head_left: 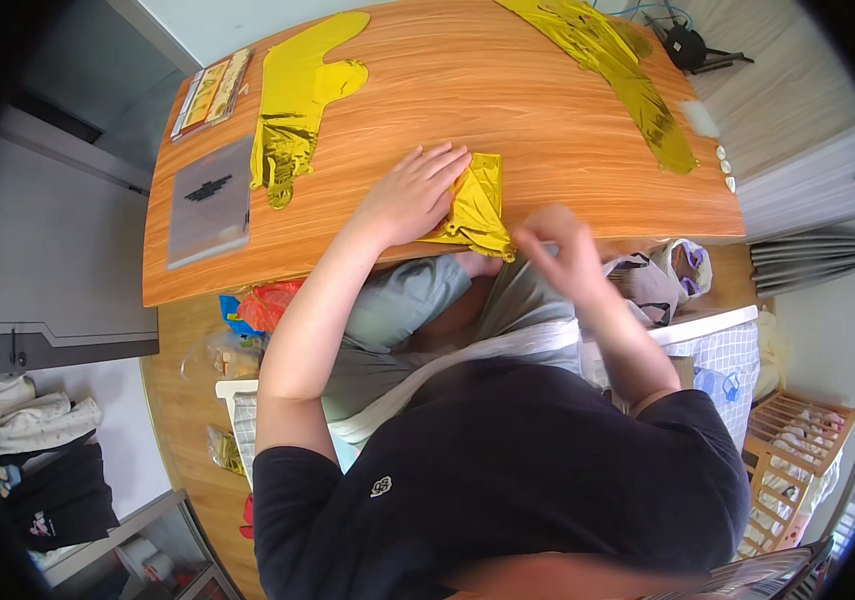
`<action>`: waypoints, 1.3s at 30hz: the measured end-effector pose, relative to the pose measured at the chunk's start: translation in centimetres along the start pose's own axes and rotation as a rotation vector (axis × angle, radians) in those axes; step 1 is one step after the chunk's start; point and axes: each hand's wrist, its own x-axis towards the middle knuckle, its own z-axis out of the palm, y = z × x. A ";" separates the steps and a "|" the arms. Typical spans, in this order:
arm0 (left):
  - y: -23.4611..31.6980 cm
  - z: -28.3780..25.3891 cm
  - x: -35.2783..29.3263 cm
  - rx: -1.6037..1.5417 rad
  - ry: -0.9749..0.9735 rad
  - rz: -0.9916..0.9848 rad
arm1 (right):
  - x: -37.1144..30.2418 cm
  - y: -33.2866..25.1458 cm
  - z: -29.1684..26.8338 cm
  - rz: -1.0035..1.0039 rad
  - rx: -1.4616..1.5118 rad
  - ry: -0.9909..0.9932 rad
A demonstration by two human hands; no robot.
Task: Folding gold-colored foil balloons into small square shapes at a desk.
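Observation:
A gold foil balloon, flat and partly folded, lies at the table's near edge. My left hand rests on its left side with fingers stretched out, palm down, covering part of it. The balloon's lower corner reaches the table edge, close to my lap. Just right of that corner, my right hand is raised with its fingers bent. Motion smears it, and I see nothing clear in its fingers. A second flat gold foil balloon lies at the table's far left, and another gold foil piece stretches across the far right.
A clear plastic folder lies at the left of the wooden table, below a stack of printed booklets. A black device with antennas stands at the far right corner. Bags sit below the right edge.

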 end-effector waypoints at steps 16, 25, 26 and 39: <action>0.3 -0.4 0.0 -0.049 0.046 0.002 | 12.9 8.8 0.5 0.247 0.022 -0.393; 0.1 -0.6 0.2 0.032 -0.036 0.055 | 14.1 6.9 0.4 0.312 -0.245 -0.501; 0.1 -0.6 0.3 0.036 -0.039 0.057 | 13.7 7.2 0.3 0.290 -0.185 -0.457; 0.4 -0.5 0.1 0.033 -0.026 0.050 | 7.1 4.0 0.8 -0.269 -0.285 -0.152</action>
